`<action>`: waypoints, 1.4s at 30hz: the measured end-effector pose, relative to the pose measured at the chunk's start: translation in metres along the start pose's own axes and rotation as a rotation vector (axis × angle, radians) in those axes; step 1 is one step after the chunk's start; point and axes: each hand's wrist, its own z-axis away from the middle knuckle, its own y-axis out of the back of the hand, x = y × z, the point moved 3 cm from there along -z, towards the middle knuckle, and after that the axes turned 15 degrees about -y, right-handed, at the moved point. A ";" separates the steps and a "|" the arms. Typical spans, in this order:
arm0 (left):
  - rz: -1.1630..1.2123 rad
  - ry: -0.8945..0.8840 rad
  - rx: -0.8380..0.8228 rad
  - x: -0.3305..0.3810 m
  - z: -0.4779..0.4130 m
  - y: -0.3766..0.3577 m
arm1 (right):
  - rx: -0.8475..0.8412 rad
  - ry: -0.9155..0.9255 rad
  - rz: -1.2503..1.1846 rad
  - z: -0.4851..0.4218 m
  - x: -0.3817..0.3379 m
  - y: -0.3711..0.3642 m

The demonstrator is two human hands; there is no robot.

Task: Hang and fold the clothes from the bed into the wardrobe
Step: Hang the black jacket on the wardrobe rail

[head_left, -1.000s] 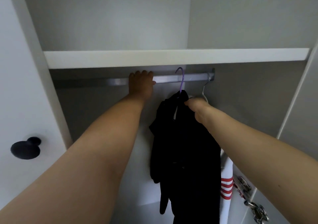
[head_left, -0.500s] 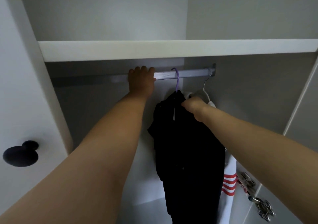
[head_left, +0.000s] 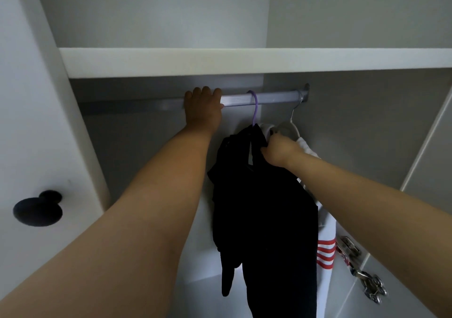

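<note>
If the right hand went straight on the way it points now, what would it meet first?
The right hand grips the black garment near its top. Straight on, up and left, it would probably meet the purple hanger first, though depth is unclear.

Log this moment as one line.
left hand: grips rail | right hand: grips black garment | purple hanger: hooked on rail | white striped garment: hangs right of black garment

The black garment (head_left: 266, 207) runs off the bottom edge and hides most of the white striped garment (head_left: 325, 251)
</note>
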 end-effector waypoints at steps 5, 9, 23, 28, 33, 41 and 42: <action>0.012 -0.014 0.051 0.001 0.006 0.000 | 0.058 0.023 -0.038 0.003 0.003 -0.003; 0.053 0.009 0.021 0.009 0.013 0.002 | -0.012 0.050 -0.091 0.005 0.012 -0.004; 0.223 -0.201 -0.136 0.096 0.095 0.027 | 0.089 0.025 -0.070 0.071 0.049 0.005; 0.276 -0.339 -0.148 0.131 0.145 0.054 | 0.331 0.038 0.096 0.147 0.080 0.014; 0.295 -0.583 -0.118 0.179 0.203 0.089 | 0.403 -0.052 0.293 0.240 0.127 0.003; 0.495 -0.909 -0.053 0.311 0.285 0.163 | 0.515 -0.365 0.432 0.406 0.237 0.022; 0.532 -0.947 -0.045 0.329 0.295 0.174 | 0.522 -0.422 0.445 0.429 0.253 0.026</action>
